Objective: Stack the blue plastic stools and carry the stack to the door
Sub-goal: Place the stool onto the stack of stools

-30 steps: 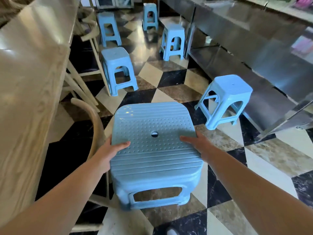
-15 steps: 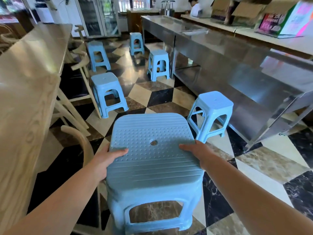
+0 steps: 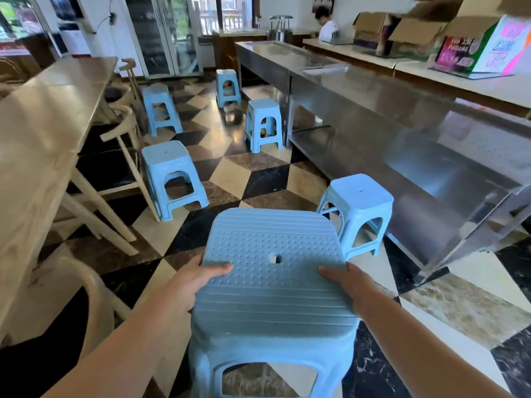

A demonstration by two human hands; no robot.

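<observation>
Held light-blue dotted plastic stool (image 3: pixel 273 282) had risen w/ view; left hand (image 3: pixel 186 285) & right hand (image 3: pixel 349 288) clasped seat edges—prob. light, stiff, slick.

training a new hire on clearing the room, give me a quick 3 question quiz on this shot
1. True or false: both hands grip the held stool by the sides of its seat.
2. How many other blue stools stand on the floor? A) three B) five C) seven
3. Which free stool is closest to the held one?

Key
1. True: left hand and right hand are on its edges.
2. B
3. The stool by the steel counter.
</observation>
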